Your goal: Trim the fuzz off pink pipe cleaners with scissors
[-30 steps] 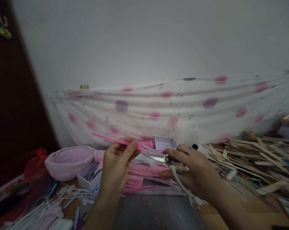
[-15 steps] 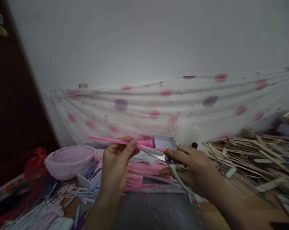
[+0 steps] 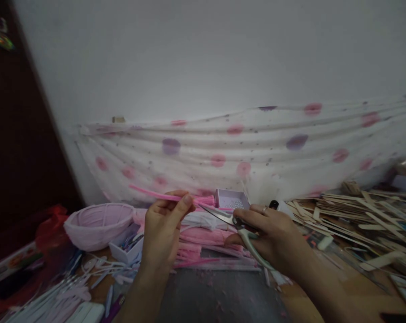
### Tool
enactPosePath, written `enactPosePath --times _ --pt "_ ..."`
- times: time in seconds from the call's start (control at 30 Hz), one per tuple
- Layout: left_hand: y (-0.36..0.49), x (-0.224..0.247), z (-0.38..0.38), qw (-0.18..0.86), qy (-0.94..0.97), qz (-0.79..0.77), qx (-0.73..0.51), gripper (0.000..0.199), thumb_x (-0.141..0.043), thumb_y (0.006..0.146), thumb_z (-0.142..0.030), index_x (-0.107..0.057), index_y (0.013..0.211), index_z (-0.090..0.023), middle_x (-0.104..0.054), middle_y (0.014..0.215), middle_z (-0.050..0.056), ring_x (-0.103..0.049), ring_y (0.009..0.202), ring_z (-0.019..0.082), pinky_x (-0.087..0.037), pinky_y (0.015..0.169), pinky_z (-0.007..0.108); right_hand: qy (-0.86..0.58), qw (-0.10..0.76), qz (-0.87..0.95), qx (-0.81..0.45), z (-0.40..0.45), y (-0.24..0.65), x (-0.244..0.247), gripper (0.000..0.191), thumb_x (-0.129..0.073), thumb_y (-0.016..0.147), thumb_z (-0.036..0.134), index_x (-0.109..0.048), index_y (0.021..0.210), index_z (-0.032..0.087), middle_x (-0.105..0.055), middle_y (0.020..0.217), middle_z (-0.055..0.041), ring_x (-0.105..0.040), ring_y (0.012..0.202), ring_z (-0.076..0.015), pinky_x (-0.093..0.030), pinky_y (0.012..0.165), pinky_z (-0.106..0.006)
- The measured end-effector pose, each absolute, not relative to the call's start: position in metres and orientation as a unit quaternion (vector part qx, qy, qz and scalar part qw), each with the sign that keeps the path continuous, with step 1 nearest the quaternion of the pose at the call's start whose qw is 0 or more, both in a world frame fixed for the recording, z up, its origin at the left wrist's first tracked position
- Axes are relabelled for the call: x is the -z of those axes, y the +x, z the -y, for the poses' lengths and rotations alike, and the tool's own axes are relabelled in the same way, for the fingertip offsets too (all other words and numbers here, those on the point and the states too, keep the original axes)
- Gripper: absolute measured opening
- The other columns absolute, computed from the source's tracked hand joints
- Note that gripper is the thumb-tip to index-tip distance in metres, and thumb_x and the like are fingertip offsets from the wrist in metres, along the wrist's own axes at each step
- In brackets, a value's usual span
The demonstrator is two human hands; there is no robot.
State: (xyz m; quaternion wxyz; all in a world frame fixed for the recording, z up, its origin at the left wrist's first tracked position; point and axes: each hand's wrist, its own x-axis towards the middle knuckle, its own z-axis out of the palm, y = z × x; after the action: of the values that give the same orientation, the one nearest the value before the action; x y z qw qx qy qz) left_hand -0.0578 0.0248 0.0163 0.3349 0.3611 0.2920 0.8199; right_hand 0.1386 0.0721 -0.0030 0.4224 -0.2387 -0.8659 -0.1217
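Observation:
A pink pipe cleaner [image 3: 149,193] is pinched between the thumb and fingers of my left hand [image 3: 164,224], its long end sticking out to the left and slightly upward. My right hand [image 3: 273,233], with a ring on one finger, grips the pale green handles of a pair of scissors [image 3: 248,242]. The metal blades point left and lie at the pipe cleaner just beside my left fingertips. Whether they press on it I cannot tell. Below and behind the hands are bundles of pink pipe cleaners [image 3: 203,235], with white ones among them.
Pink scraps litter a dark grey mat [image 3: 219,291]. A small lilac box [image 3: 231,197] of beads stands behind. To the left are a pink basket [image 3: 98,224], a white box [image 3: 125,251] and a red bag [image 3: 51,229]. Wooden sticks [image 3: 351,215] pile up at right.
The left end of the pipe cleaner has tipped slightly upward. The scissor blades have shifted a little at the pipe cleaner; both hands keep their grips and nearly the same places.

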Motion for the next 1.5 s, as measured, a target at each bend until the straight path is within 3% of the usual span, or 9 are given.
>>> enactPosePath --times 0.2,0.37,0.43,0.57,0.77,0.93,1.07,1.3,1.5 --pt "-0.058 -0.017 -0.026 0.353 0.352 -0.285 -0.819 0.021 -0.085 0.054 -0.024 -0.071 0.067 -0.016 -0.067 0.062 -0.002 -0.062 0.057 0.008 -0.054 0.061 0.018 -0.261 0.411 0.868 0.094 -0.078 0.141 0.004 0.032 -0.06 0.084 0.049 -0.067 0.09 0.019 -0.059 0.066 -0.0021 -0.057 0.058 -0.0159 -0.036 0.054 -0.026" --pt "-0.061 -0.017 -0.027 0.349 0.352 -0.291 -0.818 0.025 -0.086 0.052 -0.024 -0.071 0.069 -0.015 -0.066 0.061 -0.002 -0.061 0.055 0.007 -0.053 0.058 0.017 -0.312 0.395 0.862 0.055 -0.077 0.148 -0.003 0.051 -0.068 0.075 0.051 -0.058 0.112 0.017 -0.061 0.094 -0.0097 -0.061 0.077 -0.0217 -0.047 0.064 -0.031" --pt "-0.061 -0.016 -0.028 0.34 0.355 -0.3 -0.817 0.026 -0.086 0.052 -0.025 -0.07 0.068 -0.014 -0.066 0.059 -0.002 -0.06 0.055 0.007 -0.052 0.057 0.017 -0.321 0.398 0.858 0.044 -0.075 0.15 -0.005 0.049 -0.067 0.076 0.047 -0.057 0.113 0.018 -0.061 0.098 -0.0109 -0.061 0.081 -0.0224 -0.049 0.067 -0.034" --pt "-0.055 -0.011 -0.029 0.337 0.369 -0.331 -0.801 0.026 -0.086 0.054 -0.028 -0.069 0.066 -0.013 -0.066 0.057 -0.001 -0.06 0.054 0.008 -0.052 0.057 0.018 -0.305 0.43 0.85 0.014 -0.069 0.145 -0.003 0.03 -0.067 0.079 0.039 -0.063 0.103 0.022 -0.067 0.088 -0.006 -0.064 0.076 -0.0199 -0.05 0.066 -0.031" --pt "-0.047 -0.008 -0.028 0.383 0.399 -0.352 -0.756 0.026 -0.085 0.054 -0.031 -0.069 0.064 -0.013 -0.067 0.059 0.0 -0.063 0.056 0.01 -0.054 0.059 0.019 -0.291 0.522 0.795 -0.101 -0.06 0.127 -0.001 0.018 -0.064 0.077 0.029 -0.064 0.093 0.021 -0.069 0.071 -0.0003 -0.063 0.059 -0.0145 -0.05 0.054 -0.025" --pt "-0.045 -0.009 -0.029 0.403 0.4 -0.354 -0.743 0.026 -0.086 0.052 -0.031 -0.069 0.062 -0.013 -0.068 0.06 0.001 -0.064 0.057 0.01 -0.055 0.06 0.019 -0.302 0.554 0.766 -0.122 -0.063 0.128 0.003 0.021 -0.067 0.075 0.028 -0.063 0.095 0.022 -0.071 0.077 -0.0011 -0.066 0.065 -0.0159 -0.052 0.059 -0.026" --pt "-0.041 -0.007 -0.03 0.403 0.393 -0.367 -0.74 0.027 -0.086 0.052 -0.032 -0.071 0.063 -0.013 -0.07 0.062 0.002 -0.064 0.056 0.01 -0.055 0.057 0.018 -0.3 0.531 0.774 -0.169 -0.063 0.128 0.003 0.024 -0.069 0.073 0.028 -0.064 0.095 0.022 -0.072 0.078 -0.0014 -0.067 0.066 -0.0168 -0.053 0.059 -0.027" --pt "-0.031 -0.006 -0.029 0.389 0.38 -0.396 -0.74 0.029 -0.085 0.053 -0.032 -0.07 0.064 -0.011 -0.07 0.061 0.003 -0.064 0.053 0.011 -0.056 0.055 0.02 -0.275 0.52 0.724 -0.362 -0.058 0.121 -0.003 0.024 -0.072 0.069 0.033 -0.063 0.086 0.019 -0.068 0.07 -0.0012 -0.064 0.06 -0.0151 -0.051 0.053 -0.025" --pt "-0.034 -0.005 -0.03 0.351 0.381 -0.399 -0.756 0.027 -0.085 0.053 -0.031 -0.07 0.065 -0.012 -0.069 0.058 0.002 -0.065 0.052 0.013 -0.056 0.055 0.021 -0.279 0.485 0.723 -0.405 -0.058 0.126 -0.01 0.025 -0.072 0.066 0.029 -0.061 0.086 0.018 -0.066 0.067 -0.0002 -0.059 0.056 -0.012 -0.047 0.049 -0.023"
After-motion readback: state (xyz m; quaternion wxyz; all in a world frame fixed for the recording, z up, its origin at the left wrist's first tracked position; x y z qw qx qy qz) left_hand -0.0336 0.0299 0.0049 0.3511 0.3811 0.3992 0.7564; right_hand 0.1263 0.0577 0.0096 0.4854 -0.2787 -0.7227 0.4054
